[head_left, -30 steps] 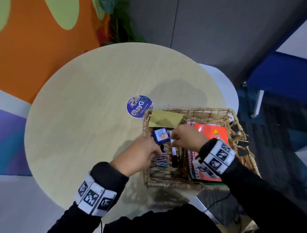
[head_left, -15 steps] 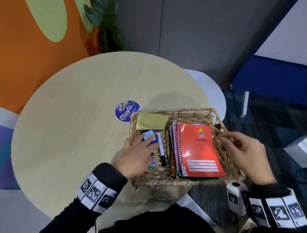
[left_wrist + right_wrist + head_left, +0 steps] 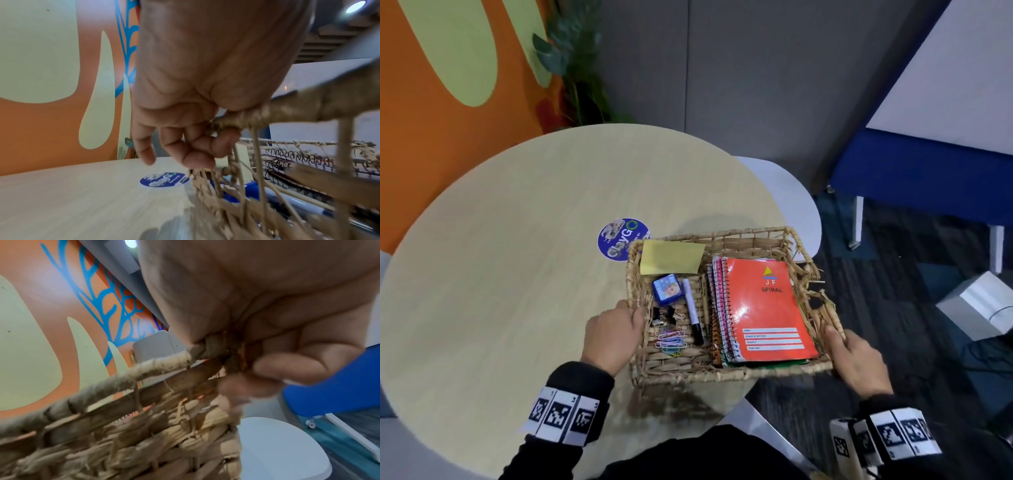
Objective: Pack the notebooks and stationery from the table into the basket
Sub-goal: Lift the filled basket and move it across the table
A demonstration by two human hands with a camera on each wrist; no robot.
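Observation:
A wicker basket [image 3: 726,371] sits at the near right edge of the round table [image 3: 517,274], partly overhanging it. Inside lie an orange spiral notebook [image 3: 767,308] on a stack of notebooks, a yellow sticky pad [image 3: 671,256], a blue sharpener box [image 3: 667,289], a marker [image 3: 693,315], black binder clips [image 3: 664,315] and coloured paper clips [image 3: 671,341]. My left hand [image 3: 616,334] grips the basket's left rim [image 3: 236,120], fingers curled round it. My right hand [image 3: 856,359] grips the right rim [image 3: 185,358] the same way.
A round blue sticker [image 3: 624,238] lies on the table just left of the basket's far corner. A white stool [image 3: 791,202] stands behind the table, a blue bench [image 3: 928,174] and a white box [image 3: 983,305] to the right. A plant [image 3: 575,68] stands against the orange wall.
My right hand left the marker inside the basket and swung out to the right rim. My left hand came off the sharpener box and took the left rim.

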